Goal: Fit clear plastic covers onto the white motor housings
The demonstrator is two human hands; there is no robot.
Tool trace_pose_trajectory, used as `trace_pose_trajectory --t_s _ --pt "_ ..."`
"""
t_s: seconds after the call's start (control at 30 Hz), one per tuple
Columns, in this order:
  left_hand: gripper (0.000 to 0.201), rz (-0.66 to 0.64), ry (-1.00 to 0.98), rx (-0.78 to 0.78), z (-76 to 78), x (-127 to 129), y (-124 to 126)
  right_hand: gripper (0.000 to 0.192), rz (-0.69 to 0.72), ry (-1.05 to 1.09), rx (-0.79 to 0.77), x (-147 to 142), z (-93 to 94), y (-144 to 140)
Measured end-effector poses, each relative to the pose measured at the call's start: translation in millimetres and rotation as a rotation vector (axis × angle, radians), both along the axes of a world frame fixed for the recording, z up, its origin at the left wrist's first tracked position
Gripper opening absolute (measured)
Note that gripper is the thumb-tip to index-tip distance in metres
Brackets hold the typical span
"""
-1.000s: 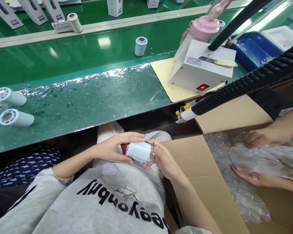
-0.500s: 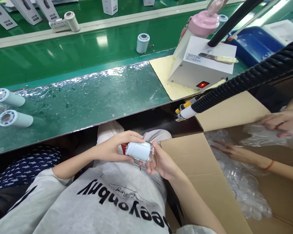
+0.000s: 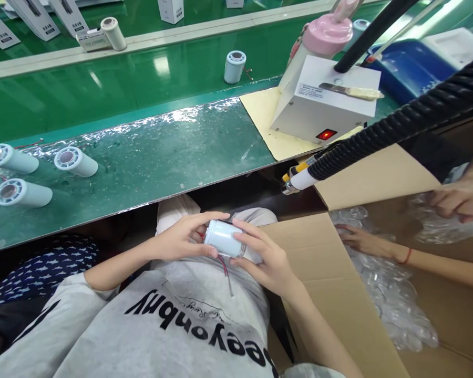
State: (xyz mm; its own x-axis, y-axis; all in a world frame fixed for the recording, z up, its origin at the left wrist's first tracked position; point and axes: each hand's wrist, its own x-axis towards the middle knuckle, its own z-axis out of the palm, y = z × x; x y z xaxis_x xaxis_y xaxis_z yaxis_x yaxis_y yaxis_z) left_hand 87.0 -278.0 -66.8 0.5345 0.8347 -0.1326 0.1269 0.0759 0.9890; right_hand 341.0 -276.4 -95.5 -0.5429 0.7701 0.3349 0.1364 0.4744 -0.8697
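Note:
Above my lap, both hands hold a light-blue cylinder [image 3: 222, 237] lying on its side. The thumb and fingers of my left hand [image 3: 185, 237] grip its left end. My right hand [image 3: 266, 252] closes round its right end, where a clear plastic edge shows; the fingers hide most of that end. Thin dark red wires [image 3: 223, 265] hang below it. On the bench [image 3: 153, 152] at the left lie three similar cylinders, one of them a light-blue cylinder [image 3: 76, 161] with a ribbed end ring.
A white box [image 3: 327, 113] with a lit red switch and a black hose [image 3: 398, 126] stand right of centre. Below lies an open carton [image 3: 311, 273] with clear plastic pieces [image 3: 398, 299]; another person's hands [image 3: 362, 242] reach into it. Another cylinder [image 3: 235, 67] stands on the green belt.
My right hand has turned and closed over the cylinder's right end, and the wires now hang in view. A third cylinder has appeared on the bench. The other person's hands have shifted.

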Motion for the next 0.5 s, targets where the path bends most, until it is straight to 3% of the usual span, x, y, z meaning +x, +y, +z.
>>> trace_pose_trajectory --t_s 0.1,0.2,0.37,0.5 --pt "0.078 -0.087 -0.039 0.07 0.3 -3.5 2.5 0.059 -0.018 0.1 -0.318 -1.8 -0.4 -2.4" --pt "0.077 -0.125 -0.086 0.058 -0.3 -5.6 2.5 0.056 -0.02 0.225 -0.535 -3.8 -1.3 -5.2" --pt "0.077 -0.099 -0.141 -0.109 -7.7 -7.2 -0.8 0.044 -0.08 0.16 -0.49 -0.4 -3.0 -6.2" --pt "0.08 -0.102 -0.153 -0.182 -19.8 -1.9 -3.8 0.045 -0.105 0.092 -0.568 -2.7 -8.8 -8.6"
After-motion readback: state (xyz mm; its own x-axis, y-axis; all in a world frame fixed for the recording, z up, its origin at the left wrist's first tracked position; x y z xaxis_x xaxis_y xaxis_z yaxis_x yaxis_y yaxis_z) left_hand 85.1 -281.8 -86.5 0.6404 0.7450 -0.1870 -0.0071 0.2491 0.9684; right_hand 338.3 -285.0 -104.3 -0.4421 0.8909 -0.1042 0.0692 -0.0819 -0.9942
